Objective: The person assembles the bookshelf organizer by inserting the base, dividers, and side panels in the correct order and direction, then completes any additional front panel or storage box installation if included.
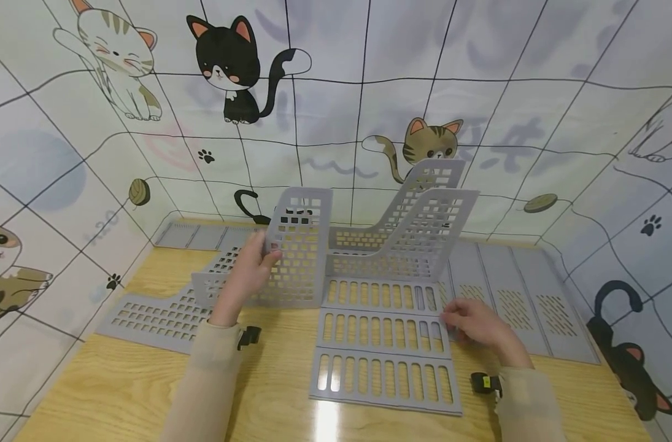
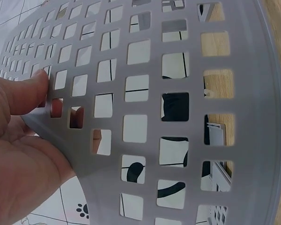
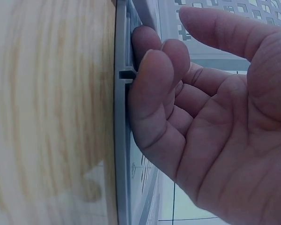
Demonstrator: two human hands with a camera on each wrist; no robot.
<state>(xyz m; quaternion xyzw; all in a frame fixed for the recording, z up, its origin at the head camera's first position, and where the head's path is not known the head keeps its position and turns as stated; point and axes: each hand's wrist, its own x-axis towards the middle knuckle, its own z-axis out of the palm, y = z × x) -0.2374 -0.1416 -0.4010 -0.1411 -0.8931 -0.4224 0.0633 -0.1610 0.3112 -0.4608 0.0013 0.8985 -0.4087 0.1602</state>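
Observation:
My left hand (image 1: 250,270) grips the edge of an upright grey plastic file-rack divider (image 1: 299,270), a panel with rows of rectangular holes. In the left wrist view the thumb (image 2: 30,93) lies on the near face, with fingers behind, partly seen through the holes. The divider's lower edge is by the left side of a slotted grey base (image 1: 385,353) lying on the table. Two similar dividers (image 1: 446,230) stand upright at the base's back right. My right hand (image 1: 476,322) is at the base's right edge, fingers loosely bent against it, thumb apart in the right wrist view.
More perforated grey panels (image 1: 153,316) lie at the left. Flat ribbed grey panels (image 1: 526,294) lie at the right, and another (image 1: 194,235) at the back left. A cat-print cloth (image 1: 330,135) walls the wooden table (image 1: 275,380) at the back and sides.

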